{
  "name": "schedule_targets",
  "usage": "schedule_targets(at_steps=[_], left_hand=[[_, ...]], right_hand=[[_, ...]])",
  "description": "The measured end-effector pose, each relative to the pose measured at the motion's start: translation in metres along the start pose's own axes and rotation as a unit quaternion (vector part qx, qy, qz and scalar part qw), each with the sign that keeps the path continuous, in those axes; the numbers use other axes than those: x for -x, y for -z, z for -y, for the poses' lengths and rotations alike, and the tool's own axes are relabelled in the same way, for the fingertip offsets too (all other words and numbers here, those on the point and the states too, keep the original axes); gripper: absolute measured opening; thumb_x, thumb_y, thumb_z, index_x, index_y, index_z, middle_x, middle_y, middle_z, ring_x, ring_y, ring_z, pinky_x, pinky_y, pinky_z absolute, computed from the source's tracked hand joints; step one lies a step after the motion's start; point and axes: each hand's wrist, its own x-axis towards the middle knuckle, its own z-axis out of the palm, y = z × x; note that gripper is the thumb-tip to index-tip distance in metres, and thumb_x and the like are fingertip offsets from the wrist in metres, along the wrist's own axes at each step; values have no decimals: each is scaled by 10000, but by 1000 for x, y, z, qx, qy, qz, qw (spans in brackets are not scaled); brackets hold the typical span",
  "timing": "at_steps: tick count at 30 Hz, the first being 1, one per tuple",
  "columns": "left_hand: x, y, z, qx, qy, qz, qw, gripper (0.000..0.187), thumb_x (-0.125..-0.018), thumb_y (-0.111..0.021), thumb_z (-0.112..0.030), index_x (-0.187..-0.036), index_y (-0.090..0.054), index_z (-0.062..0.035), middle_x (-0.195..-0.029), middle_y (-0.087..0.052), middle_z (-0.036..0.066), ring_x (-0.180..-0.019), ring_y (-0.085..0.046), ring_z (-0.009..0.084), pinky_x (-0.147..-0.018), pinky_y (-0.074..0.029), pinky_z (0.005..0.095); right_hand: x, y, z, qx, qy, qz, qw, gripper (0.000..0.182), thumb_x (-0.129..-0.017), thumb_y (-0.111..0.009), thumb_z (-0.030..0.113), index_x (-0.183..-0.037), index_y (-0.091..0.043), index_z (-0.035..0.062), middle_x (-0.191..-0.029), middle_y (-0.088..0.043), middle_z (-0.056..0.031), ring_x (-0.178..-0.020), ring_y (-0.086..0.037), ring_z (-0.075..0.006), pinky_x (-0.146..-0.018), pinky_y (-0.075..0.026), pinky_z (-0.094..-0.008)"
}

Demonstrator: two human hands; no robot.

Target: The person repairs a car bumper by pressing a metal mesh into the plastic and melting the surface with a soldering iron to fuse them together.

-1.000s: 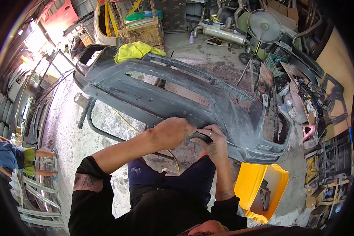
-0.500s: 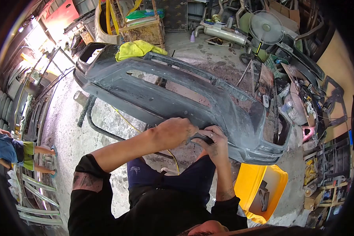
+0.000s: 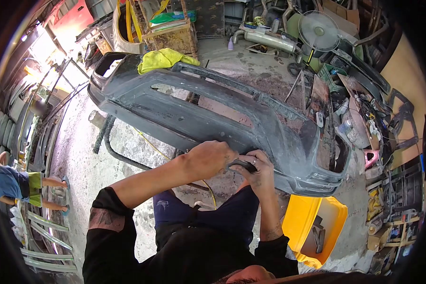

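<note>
A grey, scuffed car bumper (image 3: 175, 111) lies across a stand in front of me. At its near lower edge my left hand (image 3: 212, 158) is closed, its fingers wrapped round one end of a small dark, curved piece (image 3: 243, 164). The thumb and fingers of my right hand (image 3: 259, 168) grip the other end of that piece. Both hands are close together, near the bumper edge; the far fingertips are partly hidden. A yellow-green cloth (image 3: 163, 60) rests on the bumper's upper left.
A yellow container (image 3: 302, 222) with dark pieces inside stands at the lower right. A black tube (image 3: 123, 158) of the stand reaches out at left. Another person (image 3: 21, 184) is at the far left. A fan (image 3: 318, 32) and car parts are at the upper right.
My hands are almost unchanged in place, still on the dark piece. At the far left, the other person has shifted slightly.
</note>
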Motion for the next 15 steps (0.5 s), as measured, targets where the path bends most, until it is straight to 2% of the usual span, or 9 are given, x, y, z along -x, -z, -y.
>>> schedule_targets(at_steps=[7,13,15], left_hand=[[3,-4,-13,-68,4,-2,998,259,-912,-693,-69,-1169,-681,-38,-961,-701,201,-875,-741,439,-769,-613,525],[10,-1,-10,-56,50,-10,997,248,-935,-687,-73,-1174,-638,-32,-969,-696,210,-908,-742,440,-772,-609,533],[12,5,-12,-50,61,-19,997,296,-947,-663,-86,-1223,-630,15,-951,-715,220,-886,-758,430,-771,-618,526]], right_hand=[[-1,1,-2,-10,-11,13,1000,398,-718,-997,159,-1065,-838,46,-994,-727,-111,-946,-684,-333,-809,-568,-417],[-3,4,8,13,-27,-3,1000,470,-721,-1001,170,-1131,-813,40,-1089,-700,-133,-975,-689,-341,-840,-577,-416],[-6,8,14,-57,-69,-16,996,488,-723,-1002,167,-1144,-799,29,-1153,-680,-142,-1014,-689,-354,-864,-581,-419]])
